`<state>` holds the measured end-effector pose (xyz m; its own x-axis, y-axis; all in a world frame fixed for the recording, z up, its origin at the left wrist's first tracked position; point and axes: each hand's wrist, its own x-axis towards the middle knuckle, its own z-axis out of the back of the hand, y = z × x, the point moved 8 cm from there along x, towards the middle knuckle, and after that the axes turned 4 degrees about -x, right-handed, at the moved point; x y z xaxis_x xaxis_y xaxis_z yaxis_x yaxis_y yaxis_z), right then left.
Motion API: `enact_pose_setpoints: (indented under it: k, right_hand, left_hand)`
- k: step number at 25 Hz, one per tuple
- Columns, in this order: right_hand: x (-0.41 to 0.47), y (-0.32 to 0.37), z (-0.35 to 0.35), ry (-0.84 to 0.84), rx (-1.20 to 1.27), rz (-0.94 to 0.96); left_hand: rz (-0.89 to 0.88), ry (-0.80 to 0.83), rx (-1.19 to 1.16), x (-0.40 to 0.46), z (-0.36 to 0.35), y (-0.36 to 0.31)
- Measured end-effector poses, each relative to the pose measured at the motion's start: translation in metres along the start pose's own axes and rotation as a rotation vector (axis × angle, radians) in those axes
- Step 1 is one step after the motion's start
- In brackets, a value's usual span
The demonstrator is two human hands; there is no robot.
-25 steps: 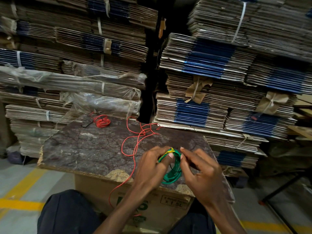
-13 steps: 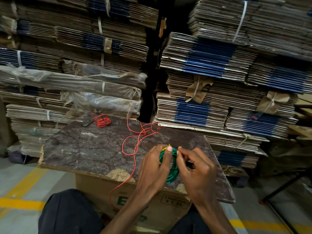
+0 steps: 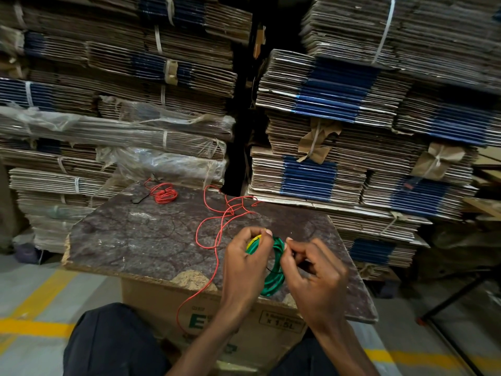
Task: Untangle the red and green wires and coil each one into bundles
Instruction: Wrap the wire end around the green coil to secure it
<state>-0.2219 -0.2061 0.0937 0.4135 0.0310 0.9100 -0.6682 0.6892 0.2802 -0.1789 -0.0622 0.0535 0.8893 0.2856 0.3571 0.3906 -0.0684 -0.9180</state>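
Step in hand: securing the green coil (image 3: 273, 270), judged from the grip.
Left hand (image 3: 244, 270): fingers curled round the coil's near side, thumb by a yellow tie (image 3: 253, 240) at its top.
Right hand (image 3: 314, 272): pinched the coil's far edge.
Coil position: held just above the table (image 3: 141, 240).
Red wire (image 3: 217, 226): lay loose, uncoiled, trailing off the table edge; a small red bundle (image 3: 164, 195) sat far back.
Advice: the loops needed firm holding while the tie was wrapped snugly.
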Motion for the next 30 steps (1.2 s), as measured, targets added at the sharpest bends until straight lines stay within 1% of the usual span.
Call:
enact_pose_setpoints:
  k: [3, 7, 11, 21, 30]
  right_hand:
    - [0.0, 0.0, -0.001, 0.001, 0.025, -0.017]
    - [0.001, -0.001, 0.001, -0.024, 0.074, -0.059]
    - [0.001, 0.002, 0.002, -0.03, 0.091, -0.05]
    - [0.002, 0.009, 0.002, -0.014, 0.046, -0.013]
    - [0.003, 0.009, 0.0, 0.007, 0.044, -0.007]
  left_hand:
    - [0.017, -0.032, -0.071, -0.001, 0.002, -0.001]
    - [-0.008, -0.069, -0.114, -0.002, 0.004, -0.006]
    - [-0.037, -0.102, -0.121, -0.005, 0.006, -0.013]
    - [-0.035, -0.18, -0.106, -0.005, 0.011, -0.009]
    - [-0.047, -0.201, -0.097, -0.004, 0.012, -0.006]
